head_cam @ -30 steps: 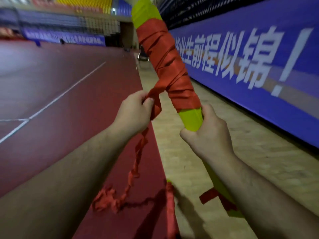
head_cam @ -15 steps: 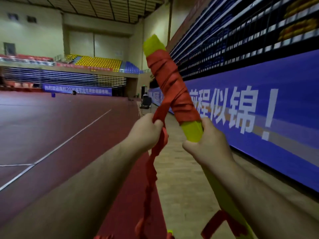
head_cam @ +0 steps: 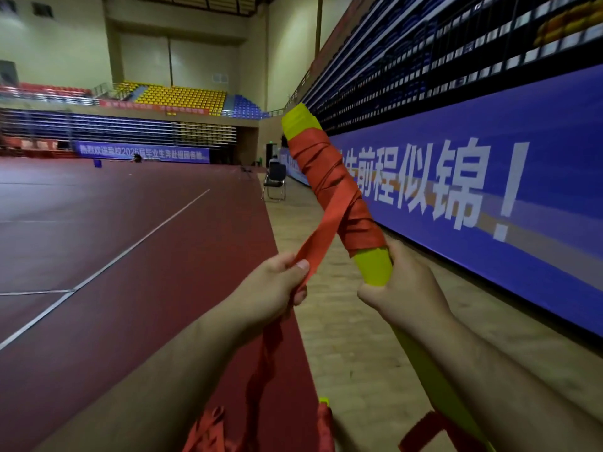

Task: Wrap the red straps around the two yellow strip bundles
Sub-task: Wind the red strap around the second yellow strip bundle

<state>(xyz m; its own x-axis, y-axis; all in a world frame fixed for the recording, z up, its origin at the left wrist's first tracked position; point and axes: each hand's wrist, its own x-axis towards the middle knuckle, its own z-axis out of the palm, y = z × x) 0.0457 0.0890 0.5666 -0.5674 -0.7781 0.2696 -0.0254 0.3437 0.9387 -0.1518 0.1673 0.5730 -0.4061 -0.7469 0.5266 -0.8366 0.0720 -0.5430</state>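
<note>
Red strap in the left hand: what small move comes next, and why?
Probably pass the red strap around the yellow bundle for another turn. The left hand pinches it taut off the wrap, the right hand grips the bundle, bare yellow shows just above that grip, and loose strap hangs below.

- The yellow strip bundle (head_cam: 373,267) is a long, bright yellow-green bar, tilted up and leaning left, with its top end bare. The right hand (head_cam: 404,288) grips it just below the wrapping.
- The red strap (head_cam: 336,187) is wound in overlapping, crossing turns round the bundle's upper part. Its free tail runs flat and taut down-left to the left hand (head_cam: 277,285), which pinches it, then hangs crumpled below.
- A second red strap (head_cam: 421,429) crosses the bundle's lower part.
- A second yellow strip bundle (head_cam: 323,401) shows only a yellow tip with red beneath, at the bottom edge.
</note>
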